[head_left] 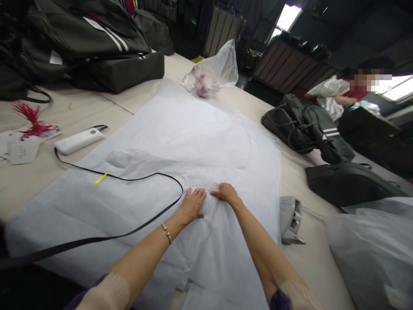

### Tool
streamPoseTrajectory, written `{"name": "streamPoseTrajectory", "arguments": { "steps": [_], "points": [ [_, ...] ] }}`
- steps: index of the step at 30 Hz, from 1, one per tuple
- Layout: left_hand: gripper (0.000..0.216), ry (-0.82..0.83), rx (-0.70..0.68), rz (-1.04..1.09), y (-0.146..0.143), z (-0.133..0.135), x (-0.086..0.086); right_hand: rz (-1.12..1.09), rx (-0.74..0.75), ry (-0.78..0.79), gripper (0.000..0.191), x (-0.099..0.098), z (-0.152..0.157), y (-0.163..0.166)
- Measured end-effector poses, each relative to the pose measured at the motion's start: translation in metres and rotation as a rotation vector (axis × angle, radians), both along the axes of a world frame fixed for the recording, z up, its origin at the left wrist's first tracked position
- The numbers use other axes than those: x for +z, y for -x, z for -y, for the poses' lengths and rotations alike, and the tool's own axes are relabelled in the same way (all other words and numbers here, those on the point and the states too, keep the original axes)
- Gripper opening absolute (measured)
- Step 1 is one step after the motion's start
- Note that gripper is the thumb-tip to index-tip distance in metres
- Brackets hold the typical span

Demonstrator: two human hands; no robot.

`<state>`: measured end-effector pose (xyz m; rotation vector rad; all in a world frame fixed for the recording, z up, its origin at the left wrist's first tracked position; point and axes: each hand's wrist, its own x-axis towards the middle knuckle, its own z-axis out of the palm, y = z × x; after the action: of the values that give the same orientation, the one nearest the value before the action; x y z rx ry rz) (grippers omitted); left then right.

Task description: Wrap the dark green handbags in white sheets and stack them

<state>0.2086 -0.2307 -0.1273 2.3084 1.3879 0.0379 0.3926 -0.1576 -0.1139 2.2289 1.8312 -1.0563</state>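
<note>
A large thin white sheet (180, 137) lies spread over the table (303, 258). My left hand (192, 205) rests flat on it near the middle, fingers stretched out forward. My right hand (226, 192) sits just beside it, fingers curled down and pinching a small bunched fold of the sheet between the two hands. A thin black strap (135, 178) loops across the sheet to the left of my left hand, with a small yellow tag (100, 179) on it.
Dark green bags (97, 47) are piled at the back left, more bags (309, 129) at the right. A white device (79, 141), paper tags with red tassels (30, 120), a clear plastic bag (213, 71) and a grey tool (290, 217) lie around. Another person stands far right.
</note>
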Motion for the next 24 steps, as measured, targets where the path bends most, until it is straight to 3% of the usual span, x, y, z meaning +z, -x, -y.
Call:
{"name": "streamPoseTrajectory", "arguments": {
  "steps": [5, 9, 13, 18, 20, 24],
  "points": [
    [0.087, 0.001, 0.004, 0.03, 0.0, -0.001, -0.004, 0.029, -0.046, -0.111, 0.035, 0.013, 0.007, -0.014],
    [0.089, 0.003, 0.019, 0.067, -0.001, 0.0, -0.011, -0.012, -0.075, -0.383, 0.052, 0.012, 0.018, 0.0],
    [0.081, -0.037, 0.016, 0.102, 0.006, 0.003, -0.007, -0.02, 0.117, -0.723, 0.061, -0.029, 0.041, 0.031],
    [0.039, -0.134, 0.052, 0.091, 0.042, -0.01, -0.008, 0.141, 0.263, -0.785, 0.059, -0.096, 0.057, 0.045],
    [0.044, -0.179, 0.106, 0.079, 0.058, -0.025, -0.014, 0.175, 0.284, -0.865, 0.06, -0.107, 0.057, 0.042],
    [0.056, -0.218, 0.104, 0.028, 0.073, -0.065, -0.027, 0.232, 0.336, -1.056, 0.066, -0.108, 0.055, 0.037]
  ]
}}
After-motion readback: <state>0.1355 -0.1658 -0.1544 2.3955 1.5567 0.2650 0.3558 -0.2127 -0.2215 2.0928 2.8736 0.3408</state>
